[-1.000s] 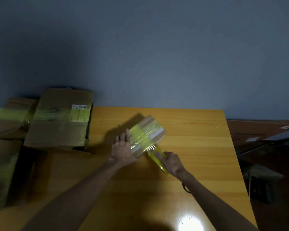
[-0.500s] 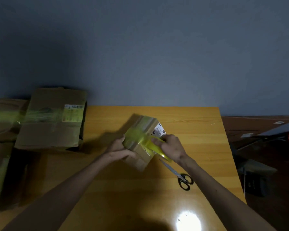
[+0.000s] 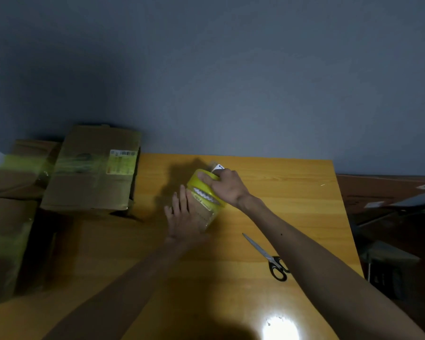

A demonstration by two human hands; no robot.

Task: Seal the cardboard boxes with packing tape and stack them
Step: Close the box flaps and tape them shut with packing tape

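Observation:
A small cardboard box (image 3: 205, 215) stands on the yellow wooden table (image 3: 292, 192), wrapped in yellow tape. My left hand (image 3: 182, 214) lies flat against its left side with straight fingers. My right hand (image 3: 226, 186) grips a yellow tape roll (image 3: 203, 190) with a toothed cutter over the box's top. A white label shows at the box's far corner. Most of the box is hidden behind the two hands and the roll.
Black-handled scissors (image 3: 271, 258) lie on the table to the right of the box. Taped cardboard boxes (image 3: 91, 173) are piled at the left, with more (image 3: 8, 241) nearer me. A dark floor with clutter lies beyond the table's right edge.
My right hand has lifted the tape roll from the box's near side up over its top. The box has turned, and my left hand has flattened against its side. The scissors are uncovered.

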